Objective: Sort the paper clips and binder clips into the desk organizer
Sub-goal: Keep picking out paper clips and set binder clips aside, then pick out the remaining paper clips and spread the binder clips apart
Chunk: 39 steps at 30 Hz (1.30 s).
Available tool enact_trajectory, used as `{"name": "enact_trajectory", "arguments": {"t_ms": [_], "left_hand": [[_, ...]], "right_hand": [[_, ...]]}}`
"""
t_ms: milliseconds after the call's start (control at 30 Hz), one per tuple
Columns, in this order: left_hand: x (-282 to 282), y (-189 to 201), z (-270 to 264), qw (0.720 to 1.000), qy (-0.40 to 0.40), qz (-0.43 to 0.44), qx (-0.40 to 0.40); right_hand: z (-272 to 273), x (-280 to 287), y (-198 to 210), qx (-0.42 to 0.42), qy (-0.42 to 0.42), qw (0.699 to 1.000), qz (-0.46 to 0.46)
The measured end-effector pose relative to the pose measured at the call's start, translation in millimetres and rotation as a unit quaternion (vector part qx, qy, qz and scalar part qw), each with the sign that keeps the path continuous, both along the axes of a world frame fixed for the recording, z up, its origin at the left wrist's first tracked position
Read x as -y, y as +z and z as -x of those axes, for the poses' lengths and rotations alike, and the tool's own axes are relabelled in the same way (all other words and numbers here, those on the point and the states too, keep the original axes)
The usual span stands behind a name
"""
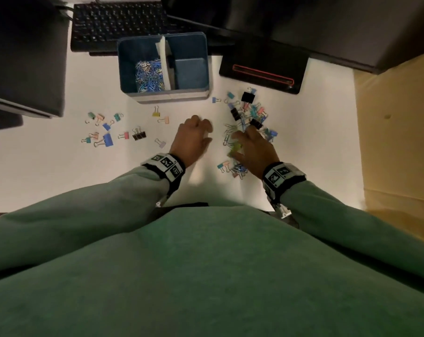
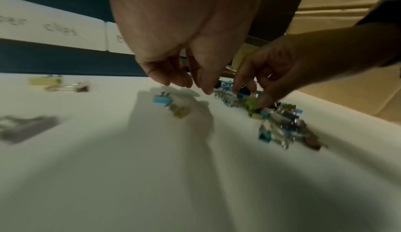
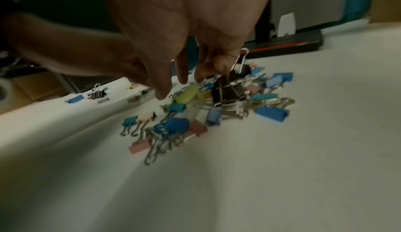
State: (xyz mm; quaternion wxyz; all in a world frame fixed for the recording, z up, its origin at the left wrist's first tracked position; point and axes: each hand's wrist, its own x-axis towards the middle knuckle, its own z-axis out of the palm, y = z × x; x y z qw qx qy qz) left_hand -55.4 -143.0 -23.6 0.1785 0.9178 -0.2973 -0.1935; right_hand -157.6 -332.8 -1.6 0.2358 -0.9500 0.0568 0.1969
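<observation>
The blue desk organizer (image 1: 162, 94) stands at the back; its left compartment holds paper clips (image 1: 149, 75), and its right compartment (image 1: 190, 74) looks bare. A mixed pile of binder clips and paper clips (image 1: 248, 113) lies at the right. My right hand (image 1: 240, 142) hovers over that pile with its fingers (image 3: 183, 79) spread downward, the thumb beside a yellow-green clip (image 3: 186, 95); a black binder clip (image 3: 228, 89) sits under the outer fingers. My left hand (image 1: 203, 132) hangs just left of the pile, its fingers (image 2: 204, 88) loosely curled and holding nothing.
Several coloured binder clips (image 1: 107, 132) lie scattered on the white desk (image 1: 60, 166) at the left. A black keyboard (image 1: 119, 23) sits behind the organizer, and a black stand with a red line (image 1: 262, 66) at the back right. A cardboard surface (image 1: 396, 142) borders the right edge.
</observation>
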Motion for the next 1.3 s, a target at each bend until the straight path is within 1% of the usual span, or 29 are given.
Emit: {"name": "enact_trajectory", "arguments": {"t_ms": [67,133,233,333,433,533,600,667,767,833,900,1067,1133,1167,1233,1300], "left_hand": [[24,4,-1,1.0,-0.002,0.01,-0.018],[45,6,-3,0.999,-0.005,0.009,-0.038],[59,3,-5,0.998,-0.028,-0.019,-0.048],[56,-6,-5,0.999,-0.044,-0.002,-0.031],[43,-11,-9,0.999,-0.03,0.014,-0.025],[29,-10,-13,0.999,-0.01,0.015,-0.031],[22,-9,-14,0.999,-0.006,0.02,-0.039],[18,-8,-14,0.999,-0.022,0.013,-0.048],[19,-7,-9,0.998,-0.049,-0.006,-0.041],[24,-6,-6,0.998,-0.05,0.0,-0.034],[28,-6,-6,0.998,-0.052,-0.003,-0.03],[32,-6,-2,0.991,-0.098,-0.086,0.014],[34,-4,2,0.991,-0.1,-0.091,0.013],[34,-3,3,0.992,-0.091,-0.085,0.001],[28,4,0,0.997,-0.044,-0.05,-0.042],[14,18,-4,0.995,0.04,0.017,-0.093]], "right_hand": [[-2,-4,-3,-0.016,0.027,0.999,0.013],[1,0,-4,-0.009,0.027,0.999,0.027],[9,15,-7,-0.008,0.035,0.999,0.04],[11,28,-3,0.001,0.027,0.999,0.039],[-1,29,1,0.025,0.02,0.999,0.037],[-23,20,-2,0.013,0.044,0.998,0.05],[-35,13,-4,0.004,0.031,0.998,0.059],[-42,9,-5,0.007,0.018,0.996,0.089],[-47,7,-11,0.018,0.049,0.982,0.181],[-52,7,-14,0.015,0.062,0.979,0.192],[-59,7,-16,-0.002,0.061,0.983,0.172],[-70,7,-12,-0.029,0.008,0.997,0.077],[-67,7,-12,-0.037,0.007,0.998,0.047],[-66,6,-9,-0.04,-0.006,0.999,0.019],[-63,5,-7,-0.024,-0.055,0.997,-0.05],[-67,-1,5,0.011,-0.103,0.988,-0.115]]}}
